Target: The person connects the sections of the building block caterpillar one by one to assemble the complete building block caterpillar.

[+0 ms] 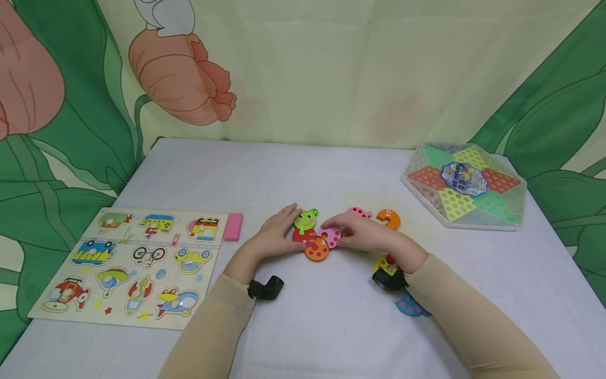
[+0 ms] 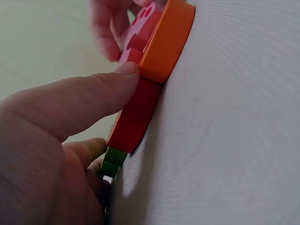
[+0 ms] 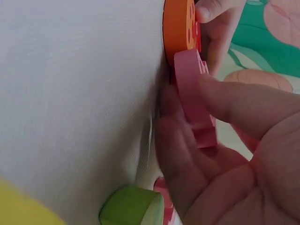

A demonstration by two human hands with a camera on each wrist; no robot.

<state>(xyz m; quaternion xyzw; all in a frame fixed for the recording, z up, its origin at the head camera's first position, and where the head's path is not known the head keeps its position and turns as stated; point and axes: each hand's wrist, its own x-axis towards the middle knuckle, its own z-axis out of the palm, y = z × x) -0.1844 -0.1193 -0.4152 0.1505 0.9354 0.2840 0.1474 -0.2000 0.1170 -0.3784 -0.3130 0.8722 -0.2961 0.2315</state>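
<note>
A caterpillar puzzle lies partly joined on the table, with a green smiling head (image 1: 305, 220), a red piece (image 2: 137, 112) and an orange dotted piece (image 1: 316, 249). My left hand (image 1: 272, 235) rests against its left side, thumb touching near the red-orange joint and fingers by the green head. From the right, my right hand (image 1: 362, 233) pinches a pink dotted piece (image 3: 190, 89) between thumb and fingers. That pink piece meets the orange one and appears slightly raised and tilted in the right wrist view; how far it is seated cannot be told.
More puzzle pieces lie about my right forearm: pink (image 1: 358, 211), orange (image 1: 389, 218), yellow (image 1: 385, 265) and blue (image 1: 411, 305). A vehicle puzzle board (image 1: 161, 287) and a pink block (image 1: 233, 227) lie left. A hexagonal box (image 1: 466, 187) stands at back right.
</note>
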